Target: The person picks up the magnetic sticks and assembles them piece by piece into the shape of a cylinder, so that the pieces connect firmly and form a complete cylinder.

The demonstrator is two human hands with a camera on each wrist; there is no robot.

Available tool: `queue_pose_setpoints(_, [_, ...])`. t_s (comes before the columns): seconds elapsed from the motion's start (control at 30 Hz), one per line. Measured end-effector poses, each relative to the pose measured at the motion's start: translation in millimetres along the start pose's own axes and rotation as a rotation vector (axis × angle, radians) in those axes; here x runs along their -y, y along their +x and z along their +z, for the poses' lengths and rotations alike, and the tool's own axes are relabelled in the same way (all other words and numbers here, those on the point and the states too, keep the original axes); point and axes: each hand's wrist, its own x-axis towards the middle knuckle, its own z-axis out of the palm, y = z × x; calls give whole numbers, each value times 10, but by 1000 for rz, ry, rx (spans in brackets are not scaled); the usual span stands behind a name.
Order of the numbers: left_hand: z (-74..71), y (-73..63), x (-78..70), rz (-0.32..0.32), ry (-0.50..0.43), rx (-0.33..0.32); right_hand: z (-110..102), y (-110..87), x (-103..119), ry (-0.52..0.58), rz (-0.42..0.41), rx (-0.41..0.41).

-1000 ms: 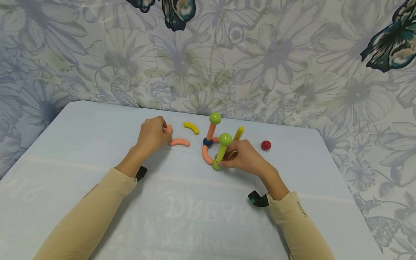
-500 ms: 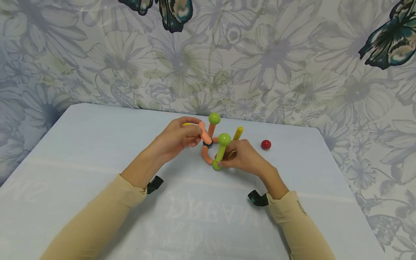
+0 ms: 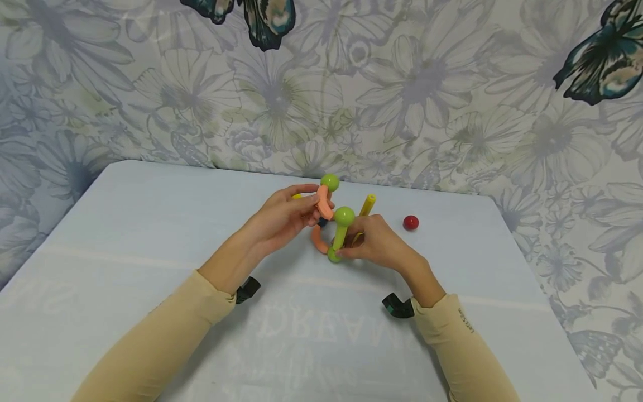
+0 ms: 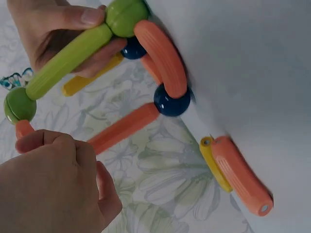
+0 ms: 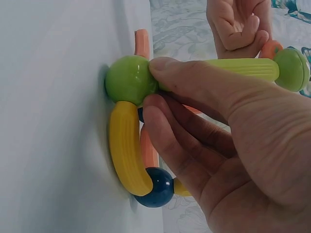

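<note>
My left hand pinches a curved orange magnetic stick. The stick's end meets the upper green ball in the left wrist view. That ball tops a light green stick, which rises from a lower green ball. My right hand pinches the structure there, thumb and fingers at the lower ball and the stick's base. Curved orange and yellow sticks link this ball with navy balls in a ring on the table. Behind stand a yellow stick and another green ball.
A red ball lies on the white table, right of the structure. Loose curved sticks, one yellow and one orange, lie to its left. A flowered wall rises behind the table.
My left hand has lifted the curved orange stick from the table's left side and carried it right to the upper green ball. My right hand has kept its hold on the structure.
</note>
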Motion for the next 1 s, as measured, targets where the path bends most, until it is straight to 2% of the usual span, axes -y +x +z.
queue_pose_setpoints(0.17, [8, -6, 20, -4, -61, -16, 9, 3, -7, 6, -5, 8])
queue_pose_setpoints(0.33, [-3, 4, 38, -2, -77, -45, -5, 2, 13, 3, 8, 15])
queue_pose_setpoints(0.47, [-22, 23, 59, 20, -32, -55, -73, -20, 29, 7, 26, 38])
queue_pose_setpoints(0.6, [-44, 44, 89, 26, 51, -90, -263, -107, 40, 56, 32, 48])
queue_pose_setpoints(0.67, [-69, 61, 116, 24, 166, -116, -394, -176, 35, 73, 51, 46])
queue_pose_setpoints(0.7, [-85, 68, 135, 26, 268, -121, -460, -212, 30, 80, 68, 48])
queue_pose_setpoints(0.77, [-117, 82, 180, 38, 549, -115, -571, -276, -13, 76, 112, 48])
queue_pose_setpoints(0.83, [-147, 92, 234, 75, 863, -66, -629, -307, -76, 52, 175, 35])
queue_pose_setpoints(0.9, [-165, 95, 289, 129, 1116, 10, -618, -293, -157, 11, 227, -4])
queue_pose_setpoints(0.93, [-172, 96, 318, 154, 1202, 54, -588, -271, -202, -6, 243, -30])
queue_pose_setpoints(1.0, [-172, 85, 363, 182, 1295, 135, -498, -206, -272, -21, 267, -82])
